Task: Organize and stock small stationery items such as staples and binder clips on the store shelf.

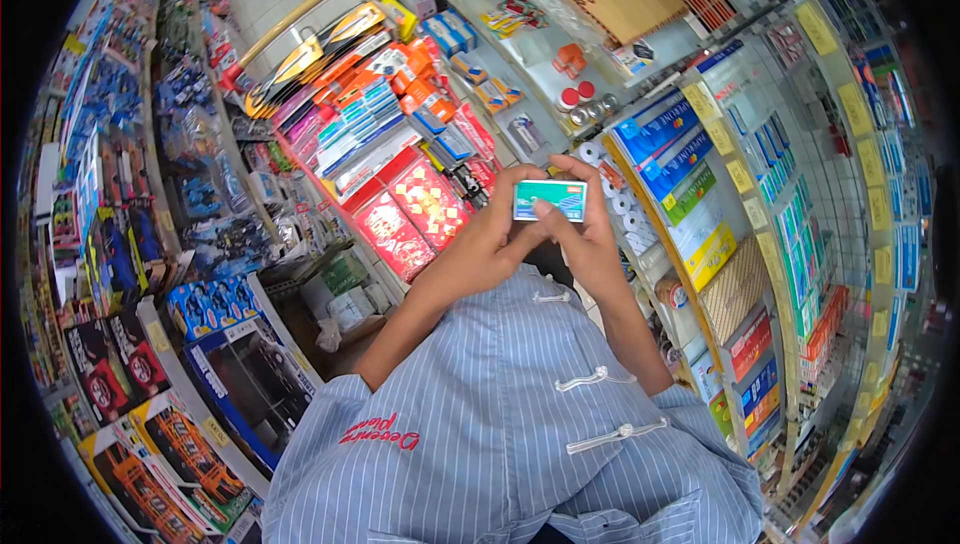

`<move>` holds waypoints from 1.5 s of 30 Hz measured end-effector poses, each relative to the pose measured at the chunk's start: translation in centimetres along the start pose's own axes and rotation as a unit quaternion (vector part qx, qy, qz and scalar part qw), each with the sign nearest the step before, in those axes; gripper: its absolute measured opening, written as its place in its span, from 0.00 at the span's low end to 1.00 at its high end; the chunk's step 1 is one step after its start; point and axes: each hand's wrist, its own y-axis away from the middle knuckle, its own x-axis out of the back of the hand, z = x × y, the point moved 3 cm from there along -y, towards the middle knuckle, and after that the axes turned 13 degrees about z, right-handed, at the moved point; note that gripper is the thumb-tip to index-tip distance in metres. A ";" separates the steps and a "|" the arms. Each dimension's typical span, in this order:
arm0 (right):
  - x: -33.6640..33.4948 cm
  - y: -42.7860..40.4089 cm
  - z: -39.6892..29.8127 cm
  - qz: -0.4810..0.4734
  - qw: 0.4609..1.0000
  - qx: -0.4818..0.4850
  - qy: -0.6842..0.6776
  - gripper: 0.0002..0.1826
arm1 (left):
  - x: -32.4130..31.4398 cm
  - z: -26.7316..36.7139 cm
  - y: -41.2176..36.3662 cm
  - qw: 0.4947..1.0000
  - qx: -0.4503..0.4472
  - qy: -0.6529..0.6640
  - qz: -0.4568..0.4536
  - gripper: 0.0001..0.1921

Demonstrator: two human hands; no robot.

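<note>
A small green, blue and white cardboard box [529, 191] is held up before my chest, its printed face towards me. My left hand [495, 232] grips its left end, with fingers curled around the side. At the right end, the fingers of my right hand [592, 244] wrap the edge. The thumbs meet at the lower edge, and one covers part of the print. Beyond the hands stands a loaded cart [307, 172] with a yellow handle [300, 18]. On it lie red packets [394, 247], orange boxes [424, 90] and yellow-handled scissors [300, 60].
Shelves of packaged toys [202, 101] line the left side. A glass counter [540, 78] bears tape rolls and small goods. At right, shelves with yellow price tags [739, 172] hold paper packs [664, 131] and small boxes [799, 244]. White paper rolls [626, 217] sit close to my right hand.
</note>
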 end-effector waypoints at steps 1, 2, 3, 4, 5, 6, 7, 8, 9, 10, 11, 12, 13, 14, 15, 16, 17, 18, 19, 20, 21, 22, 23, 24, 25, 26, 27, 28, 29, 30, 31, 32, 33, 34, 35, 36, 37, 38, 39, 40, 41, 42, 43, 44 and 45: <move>-0.2 0.0 0.1 -0.012 1.000 -0.001 -0.003 0.27 | 0.1 0.2 0.0 1.000 0.002 -0.005 0.012 0.26; -0.2 0.0 0.1 0.001 1.000 -0.007 -0.011 0.26 | 0.0 0.3 0.1 0.998 0.046 0.037 -0.006 0.26; -0.3 0.1 0.2 0.012 1.000 -0.014 -0.018 0.25 | -0.1 0.3 0.2 0.992 0.090 0.081 -0.021 0.27; -0.4 0.2 0.5 0.014 0.999 -0.033 -0.024 0.26 | -0.1 0.2 0.2 0.994 0.062 0.089 0.012 0.27; -0.5 0.3 0.8 -0.003 0.999 -0.036 -0.028 0.26 | 0.4 -0.1 0.2 0.994 0.063 0.084 0.029 0.27; -0.2 0.3 1.5 0.002 0.998 -0.058 -0.016 0.27 | 0.8 -0.3 0.0 0.997 -0.033 -0.032 0.058 0.27; 0.0 0.4 2.1 0.007 0.997 -0.079 -0.004 0.28 | 1.3 -0.6 0.0 0.977 -0.127 -0.148 0.084 0.27; 0.1 0.4 2.4 -0.002 0.995 -0.095 -0.007 0.30 | 2.1 -1.5 -0.1 0.981 -0.106 -0.124 0.109 0.27; 0.4 0.4 3.3 -0.006 0.995 -0.094 -0.006 0.30 | 3.0 -3.0 -0.2 0.980 -0.106 -0.124 0.112 0.27; 0.7 0.4 3.8 0.006 0.996 -0.084 0.013 0.31 | 4.8 -4.0 -0.3 0.967 -0.111 -0.167 0.158 0.26; 1.1 0.3 4.1 0.020 0.997 -0.071 0.034 0.31 | 6.7 -5.4 -0.3 0.950 -0.117 -0.208 0.202 0.26; 1.5 0.4 4.1 0.022 0.996 -0.081 0.042 0.32 | 9.1 -6.9 -0.3 0.927 -0.124 -0.255 0.246 0.25; 1.7 0.3 4.1 0.018 0.996 -0.081 0.042 0.32 | 11.9 -8.8 0.0 0.900 -0.131 -0.298 0.290 0.24; 2.0 0.4 4.4 0.019 0.995 -0.091 0.039 0.32 | 14.8 -11.0 0.5 0.882 -0.095 -0.301 0.351 0.23; 2.4 0.5 4.8 0.020 0.994 -0.101 0.036 0.31 | 17.7 -13.2 1.1 0.859 -0.060 -0.303 0.409 0.22; 2.6 0.5 5.0 0.019 0.994 -0.099 0.034 0.31 | 20.6 -15.3 1.7 0.836 -0.040 -0.342 0.428 0.22; 2.9 0.5 5.4 0.018 0.994 -0.106 0.037 0.31 | 23.1 -17.1 2.4 0.810 -0.020 -0.380 0.446 0.21; 3.1 0.6 5.7 0.020 0.993 -0.111 0.040 0.30 | 25.1 -18.3 2.7 0.802 0.002 -0.391 0.452 0.23; 3.2 0.5 5.8 0.022 0.993 -0.109 0.037 0.30 | 26.9 -19.1 2.6 0.792 0.024 -0.403 0.457 0.25; 3.4 0.5 6.0 0.021 0.992 -0.112 0.046 0.30 | 28.1 -19.4 2.1 0.794 0.020 -0.403 0.455 0.25; 3.4 0.6 6.1 0.018 0.992 -0.116 0.055 0.29 | 29.2 -19.8 1.6 0.792 0.025 -0.405 0.455 0.25; 3.4 0.7 6.1 0.020 0.992 -0.115 0.053 0.29 | 30.2 -20.2 1.2 0.791 0.031 -0.407 0.456 0.26; 3.3 0.8 6.1 0.017 0.991 -0.119 0.054 0.29 | 31.1 -20.6 0.6 0.792 0.030 -0.408 0.454 0.26; 3.2 0.8 6.2 0.012 0.991 -0.124 0.055 0.28 | 32.1 -21.4 -0.1 0.803 0.041 -0.396 0.443 0.26; 3.1 0.8 6.1 0.012 0.991 -0.123 0.054 0.28 | 32.9 -22.0 -0.8 0.815 0.053 -0.384 0.431 0.26; 2.9 0.9 6.0 0.003 0.991 -0.125 0.056 0.28 | 33.6 -22.6 -1.4 0.810 0.055 -0.396 0.429 0.25; 2.8 0.9 6.0 -0.001 0.990 -0.126 0.058 0.27 | 33.7 -22.8 -2.1 0.812 0.053 -0.396 0.426 0.25; 2.7 1.0 6.0 0.001 0.990 -0.127 0.058 0.27 | 33.8 -23.0 -2.8 0.809 0.045 -0.430 0.399 0.25; 2.6 1.1 6.0 -0.003 0.990 -0.127 0.060 0.27 | 33.7 -23.2 -3.2 0.804 0.038 -0.463 0.372 0.24; 2.6 1.2 6.1 -0.001 0.990 -0.128 0.062 0.27 | 33.1 -23.2 -3.9 0.807 0.058 -0.460 0.365 0.24; 2.7 1.3 6.2 0.005 0.990 -0.128 0.061 0.27 | 32.8 -23.2 -4.2 0.810 0.055 -0.460 0.360 0.24; 2.7 1.4 6.4 0.007 0.990 -0.131 0.061 0.26 | 32.5 -23.1 -4.5 0.812 0.057 -0.450 0.368 0.23; 2.8 1.5 6.5 0.008 0.989 -0.134 0.060 0.26 | 32.3 -23.0 -4.6 0.813 0.058 -0.441 0.375 0.23; 2.9 1.6 6.5 0.012 0.989 -0.135 0.059 0.26 | 32.1 -23.0 -4.4 0.816 0.064 -0.425 0.387 0.23; 3.1 1.6 6.5 0.017 0.989 -0.137 0.061 0.26 | 31.8 -23.0 -4.4 0.818 0.063 -0.425 0.383 0.23; 3.1 1.6 6.5 0.020 0.988 -0.138 0.063 0.26 | 31.8 -23.0 -4.2 0.820 0.044 -0.418 0.388 0.22; 3.2 1.6 6.5 0.022 0.988 -0.140 0.062 0.26 | 31.9 -23.1 -4.0 0.822 0.026 -0.412 0.393 0.21; 3.4 1.6 6.6 0.027 0.987 -0.144 0.062 0.25 | 31.9 -23.1 -4.0 0.824 0.008 -0.404 0.397 0.21; 3.5 1.5 6.7 0.031 0.986 -0.148 0.063 0.25 | 32.0 -23.2 -4.1 0.825 0.008 -0.405 0.395 0.21; 3.6 1.5 6.8 0.032 0.986 -0.150 0.063 0.25 | 32.1 -23.4 -4.3 0.828 0.012 -0.393 0.399 0.18; 3.6 1.4 6.8 0.034 0.986 -0.147 0.066 0.25 | 32.2 -23.5 -4.5 0.832 0.017 -0.382 0.402 0.17; 3.6 1.4 6.8 0.031 0.987 -0.144 0.071 0.24 | 32.8 -24.1 -4.3 0.830 0.019 -0.383 0.405 0.17; 3.5 1.3 6.8 0.027 0.987 -0.145 0.071 0.24 | 33.4 -24.6 -4.1 0.828 -0.009 -0.372 0.420 0.16; 3.5 1.2 6.8 0.022 0.987 -0.143 0.071 0.24 | 34.0 -25.1 -3.7 0.824 -0.037 -0.361 0.435 0.15; 3.5 1.2 6.8 0.027 0.987 -0.142 0.072 0.24 | 33.7 -24.8 -4.2 0.826 -0.038 -0.359 0.432 0.15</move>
